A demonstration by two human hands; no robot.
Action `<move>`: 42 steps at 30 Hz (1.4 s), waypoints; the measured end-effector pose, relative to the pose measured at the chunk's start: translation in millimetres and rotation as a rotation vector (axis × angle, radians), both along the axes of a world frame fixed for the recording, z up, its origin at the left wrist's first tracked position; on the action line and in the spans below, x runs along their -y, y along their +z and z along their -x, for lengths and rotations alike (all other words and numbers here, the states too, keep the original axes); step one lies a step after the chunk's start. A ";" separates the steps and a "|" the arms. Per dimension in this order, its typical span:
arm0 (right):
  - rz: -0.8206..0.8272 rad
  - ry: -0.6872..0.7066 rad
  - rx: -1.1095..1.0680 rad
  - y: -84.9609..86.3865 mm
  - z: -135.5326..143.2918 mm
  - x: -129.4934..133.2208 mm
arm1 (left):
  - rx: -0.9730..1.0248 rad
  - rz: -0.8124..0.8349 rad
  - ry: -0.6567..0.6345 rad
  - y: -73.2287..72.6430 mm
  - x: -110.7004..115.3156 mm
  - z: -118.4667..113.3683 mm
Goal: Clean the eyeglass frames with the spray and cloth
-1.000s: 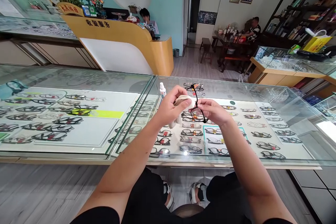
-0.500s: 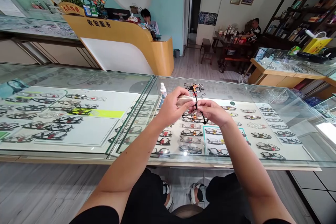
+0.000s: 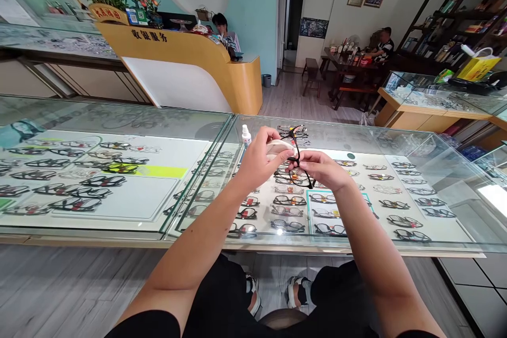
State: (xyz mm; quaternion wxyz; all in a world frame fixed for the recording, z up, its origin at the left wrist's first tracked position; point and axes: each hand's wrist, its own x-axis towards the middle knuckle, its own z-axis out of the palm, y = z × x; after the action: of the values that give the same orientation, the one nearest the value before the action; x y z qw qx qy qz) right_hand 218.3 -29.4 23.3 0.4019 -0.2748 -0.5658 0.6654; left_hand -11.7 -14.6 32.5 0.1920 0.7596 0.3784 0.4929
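Note:
Above the glass counter, a pair of black-framed eyeglasses (image 3: 300, 177) is held between my two hands, turned on its side with one lens hanging low. My left hand (image 3: 259, 161) is closed on a pale, folded cloth-like piece (image 3: 279, 147), pressing it around the upper part of the eyeglasses. With its fingertips, my right hand (image 3: 324, 170) pinches the frame near the bridge. The upper lens is hidden behind the cloth and fingers. A white spray bottle (image 3: 246, 136) stands just beyond my left hand.
Rows of eyeglasses (image 3: 289, 200) lie inside the glass display case (image 3: 396, 142) beneath my hands, with another case (image 3: 119, 116) to the left. Across the room are a cashier desk (image 3: 186, 55) with a person (image 3: 225, 34) behind it, and another person at a wooden table (image 3: 336, 58).
The cloth in my left hand has shifted and shows more of its surface. The eyeglasses have tilted slightly, their lower lens moving a little down and right.

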 end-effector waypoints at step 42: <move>-0.079 0.136 0.096 33.3 38.8 62.5 | -0.163 0.423 0.403 43.9 102.4 44.0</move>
State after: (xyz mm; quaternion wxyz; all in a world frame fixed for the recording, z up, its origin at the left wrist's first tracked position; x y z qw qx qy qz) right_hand 179.5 -91.8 56.6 0.3386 -0.2511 -0.6277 0.6545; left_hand -55.7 -116.9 76.5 0.2133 0.6495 0.6300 0.3685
